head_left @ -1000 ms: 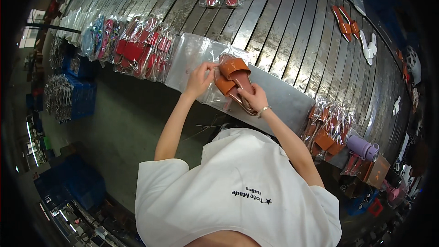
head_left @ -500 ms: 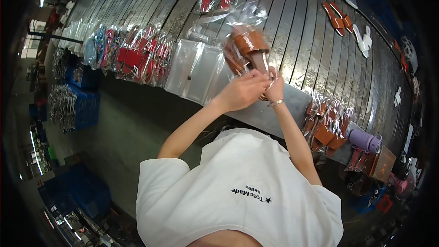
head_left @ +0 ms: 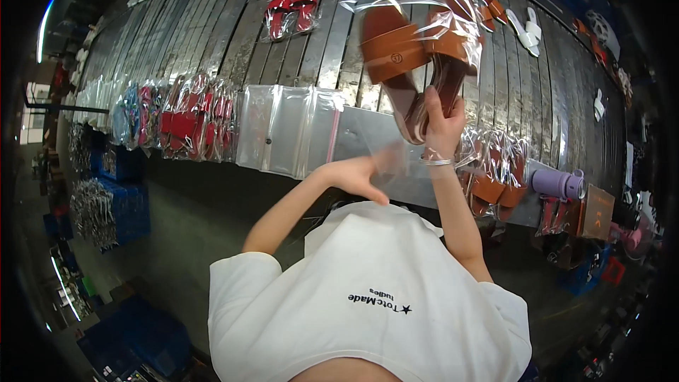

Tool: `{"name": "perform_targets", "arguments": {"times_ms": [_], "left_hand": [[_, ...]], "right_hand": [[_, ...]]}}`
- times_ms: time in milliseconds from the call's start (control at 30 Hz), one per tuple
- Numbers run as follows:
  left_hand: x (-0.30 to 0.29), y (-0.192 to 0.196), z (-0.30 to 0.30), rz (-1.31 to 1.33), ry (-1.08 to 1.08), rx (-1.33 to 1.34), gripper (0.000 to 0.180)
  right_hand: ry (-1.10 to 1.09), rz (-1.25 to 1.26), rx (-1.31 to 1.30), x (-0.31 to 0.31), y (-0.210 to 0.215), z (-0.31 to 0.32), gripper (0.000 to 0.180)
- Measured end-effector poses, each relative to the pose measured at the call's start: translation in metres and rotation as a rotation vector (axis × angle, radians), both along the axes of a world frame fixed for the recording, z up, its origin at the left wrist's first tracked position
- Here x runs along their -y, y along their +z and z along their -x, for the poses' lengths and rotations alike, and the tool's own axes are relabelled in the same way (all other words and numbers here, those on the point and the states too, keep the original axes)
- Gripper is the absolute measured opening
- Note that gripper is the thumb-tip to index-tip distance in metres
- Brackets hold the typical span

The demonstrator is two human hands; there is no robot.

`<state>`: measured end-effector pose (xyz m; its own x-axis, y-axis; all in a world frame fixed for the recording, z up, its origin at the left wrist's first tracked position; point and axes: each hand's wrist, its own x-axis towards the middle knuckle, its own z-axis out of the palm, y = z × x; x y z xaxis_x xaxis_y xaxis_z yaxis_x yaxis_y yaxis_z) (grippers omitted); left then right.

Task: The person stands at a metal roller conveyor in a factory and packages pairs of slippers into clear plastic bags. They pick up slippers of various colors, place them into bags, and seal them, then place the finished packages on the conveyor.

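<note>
Right hand holding up plastic-covered sandals; left hand nearby, grip unclear

Brown sandals (head_left: 392,53) are hanging above the near part of the slatted metal surface (head_left: 322,56), toes pointing away from the wearer. Clear plastic (head_left: 467,28) is covering at least the right sandal; how far it is reaching round the left one, can't tell. Right hand (head_left: 444,124) is gripping the heel end, fingers clamping both soles together, probably so the straps are sitting free of the hand. Left hand (head_left: 353,175) is hovering just lower left, thumb standing apart from the fingers; fingertips are blurring, so can't tell if they're pinching film.

Further out: flat clear bags (head_left: 290,127) are lying left of a bare metal sheet (head_left: 364,131), likely for easy reach. Bagged red sandals (head_left: 187,124) are standing packed beyond them, seemingly sorted by colour; bagged brown slides (head_left: 488,187) are standing in a row on the right, beside a purple bottle (head_left: 555,182). Across the slats, a red pair (head_left: 291,13) and a white pair (head_left: 527,32) are lying well apart.
</note>
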<state>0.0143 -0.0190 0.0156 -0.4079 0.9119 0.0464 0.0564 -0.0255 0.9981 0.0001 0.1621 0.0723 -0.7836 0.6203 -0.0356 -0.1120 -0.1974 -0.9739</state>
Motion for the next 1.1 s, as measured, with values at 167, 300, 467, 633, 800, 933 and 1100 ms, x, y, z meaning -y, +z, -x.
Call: {"name": "perform_targets", "arguments": {"times_ms": [167, 300, 467, 633, 800, 933, 1100], "left_hand": [[-0.043, -0.054, -0.026, -0.256, 0.521, 0.946, 0.041], [-0.027, -0.133, -0.052, 0.117, 0.582, 0.999, 0.040], [-0.039, -0.138, -0.040, 0.498, 0.869, 0.257, 0.024], [-0.024, -0.140, -0.034, 0.291, 0.980, 0.780, 0.022], [0.031, -0.123, -0.041, 0.370, 0.876, 0.752, 0.031], [0.038, -0.122, -0.042, 0.316, 0.896, 0.668, 0.034], [0.044, -0.099, -0.032, 0.320, 0.948, 0.762, 0.034]], "right_hand": [[0.161, 0.028, 0.303, -0.007, -0.107, -0.031, 0.045], [0.395, -0.464, 0.339, -0.041, -0.204, -0.084, 0.064], [0.388, -0.695, 0.308, -0.031, -0.195, -0.072, 0.088], [0.285, -1.229, 0.467, 0.006, -0.176, -0.061, 0.050], [0.672, -1.268, 0.427, 0.051, -0.147, -0.065, 0.020], [1.101, -1.145, 0.274, 0.079, -0.144, -0.054, 0.016], [1.083, -1.063, 0.503, 0.005, -0.121, -0.138, 0.018]]}}
